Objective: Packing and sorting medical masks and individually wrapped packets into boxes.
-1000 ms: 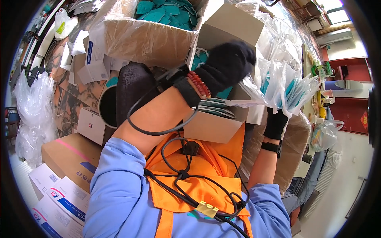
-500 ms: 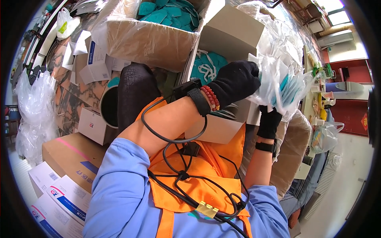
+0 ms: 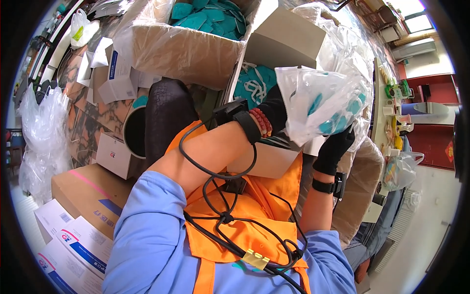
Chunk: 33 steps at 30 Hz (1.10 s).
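Note:
A clear plastic bag [image 3: 306, 103] with teal pieces inside hangs between my two black-gloved hands. My left hand [image 3: 275, 109] is closed on the bag's left side; the film hides its fingertips. From below, my right hand [image 3: 337, 149] grips the bag's lower right part. Under my left hand stands an open carton [image 3: 274, 159], its tall grey flap [image 3: 286, 36] raised at the back. In it lie teal face masks [image 3: 252, 83] with white ear loops.
Beyond the open carton, a large plastic-lined box [image 3: 186, 54] holds many teal pieces [image 3: 208, 19]. More clear film [image 3: 342, 46] is heaped at the right. At the left are a dark round bin [image 3: 135, 130], a brown carton [image 3: 90, 193] and white boxes [image 3: 81, 245]. Black cables [image 3: 225, 215] cross my orange apron.
The bag has swung left and spread broadside, covering most of my left hand. My left hand has drawn back slightly left; my right hand has shifted a little right.

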### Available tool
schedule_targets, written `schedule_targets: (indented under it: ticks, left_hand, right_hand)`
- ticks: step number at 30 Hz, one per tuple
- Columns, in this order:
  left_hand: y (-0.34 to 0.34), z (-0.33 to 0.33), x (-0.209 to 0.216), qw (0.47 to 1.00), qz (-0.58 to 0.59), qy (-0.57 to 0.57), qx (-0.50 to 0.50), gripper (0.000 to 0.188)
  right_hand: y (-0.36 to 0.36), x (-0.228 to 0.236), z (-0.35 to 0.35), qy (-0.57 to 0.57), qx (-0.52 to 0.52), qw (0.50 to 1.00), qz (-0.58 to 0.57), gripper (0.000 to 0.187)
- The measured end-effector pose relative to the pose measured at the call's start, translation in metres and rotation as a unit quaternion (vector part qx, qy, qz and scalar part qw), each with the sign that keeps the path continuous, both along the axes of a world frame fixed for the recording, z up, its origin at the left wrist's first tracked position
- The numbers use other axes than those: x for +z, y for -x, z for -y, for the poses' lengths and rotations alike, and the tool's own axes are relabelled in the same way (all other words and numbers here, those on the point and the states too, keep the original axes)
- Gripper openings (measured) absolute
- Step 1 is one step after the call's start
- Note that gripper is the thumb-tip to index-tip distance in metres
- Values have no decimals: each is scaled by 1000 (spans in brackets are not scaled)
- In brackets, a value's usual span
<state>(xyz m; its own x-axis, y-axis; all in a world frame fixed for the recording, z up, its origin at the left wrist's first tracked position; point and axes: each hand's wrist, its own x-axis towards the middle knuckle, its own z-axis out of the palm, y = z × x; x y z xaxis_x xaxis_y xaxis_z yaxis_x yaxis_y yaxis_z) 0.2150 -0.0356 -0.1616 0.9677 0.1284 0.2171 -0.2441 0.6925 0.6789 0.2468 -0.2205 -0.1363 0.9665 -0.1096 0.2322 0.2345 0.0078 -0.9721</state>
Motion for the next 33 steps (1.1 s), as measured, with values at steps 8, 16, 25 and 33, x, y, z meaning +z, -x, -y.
schedule_targets:
  ticks: [8,16,25,33]
  left_hand:
    - [-3,1,0,991,-35,-33,124,30]
    - [-6,2,5,866,-56,-384,315,29]
    - [-14,9,-14,957,-34,-204,203,18]
    - [-23,-26,4,766,-74,-495,404,30]
  right_hand:
    - [1,-1,4,1,27,1000,13,33]
    - [5,-15,15,87,43,995,-25,28]
    - [5,-15,11,76,36,995,-49,22]
    - [-16,-20,53,219,-26,975,-40,27]
